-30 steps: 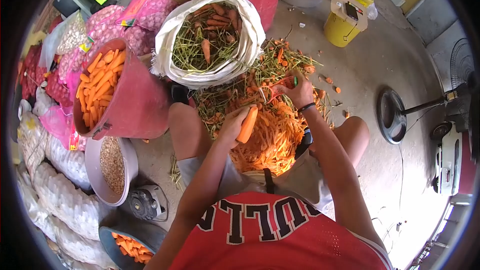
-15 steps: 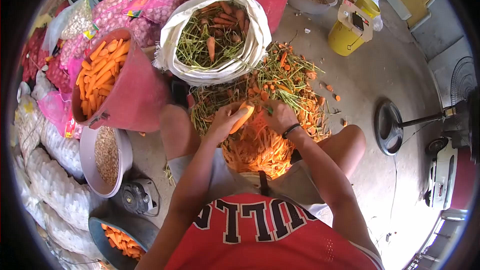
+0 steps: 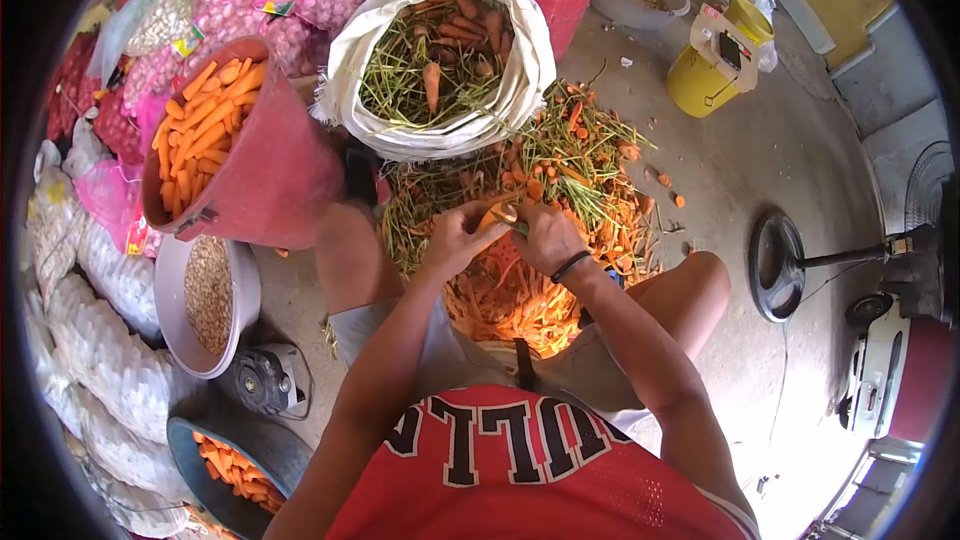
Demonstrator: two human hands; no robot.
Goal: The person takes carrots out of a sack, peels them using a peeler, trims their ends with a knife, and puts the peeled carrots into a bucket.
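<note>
My left hand is closed around an orange carrot, held above the pile between my legs. Against the carrot's right end is my right hand, its fingers wrapped round a small green tool; most of the tool is hidden, so its exact kind does not show. Below both hands lies a heap of orange carrot peelings. Green stalks and cut carrot ends are scattered just beyond it. A white sack of unpeeled carrots with stalks stands in front of me.
On the left, a tilted red bucket holds peeled carrots. Near it are a basin of pale pieces, a dark tub with carrots and several filled bags. A yellow bucket and a fan base stand right.
My hands have come together. The carrot has turned, with its end now pointing toward my right hand, and the green tool has moved against it. The camera view has shifted slightly.
</note>
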